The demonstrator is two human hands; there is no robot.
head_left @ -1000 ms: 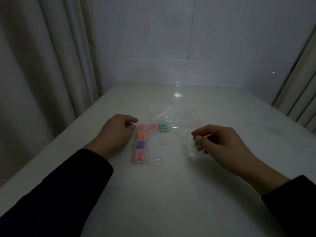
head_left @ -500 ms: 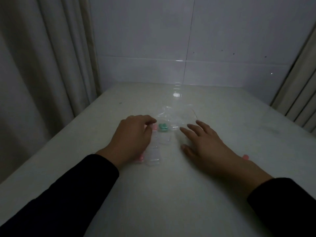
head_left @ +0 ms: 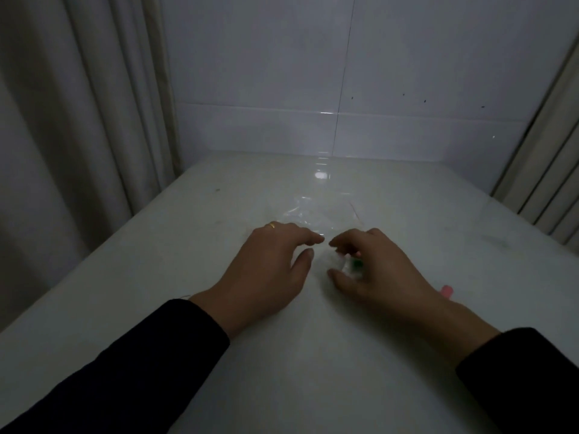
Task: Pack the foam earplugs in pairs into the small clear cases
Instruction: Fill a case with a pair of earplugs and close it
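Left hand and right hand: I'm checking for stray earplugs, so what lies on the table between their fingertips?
In the head view, only bare table shows between the left hand and the right hand; no earplug lies in that gap.

Two hands over a white table (head_left: 313,371): left hand (head_left: 266,270) spread flat, right hand (head_left: 376,270) gripping a clear case (head_left: 349,267) holding a green earplug (head_left: 356,264).

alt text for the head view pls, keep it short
Two hands in dark sleeves work over a dim white table: the right hand curls its fingers around a small clear case with something green inside, while the left hand, wearing a gold ring, hovers spread beside it. A crumpled clear plastic bag lies behind them; a pink earplug sits by the right wrist.
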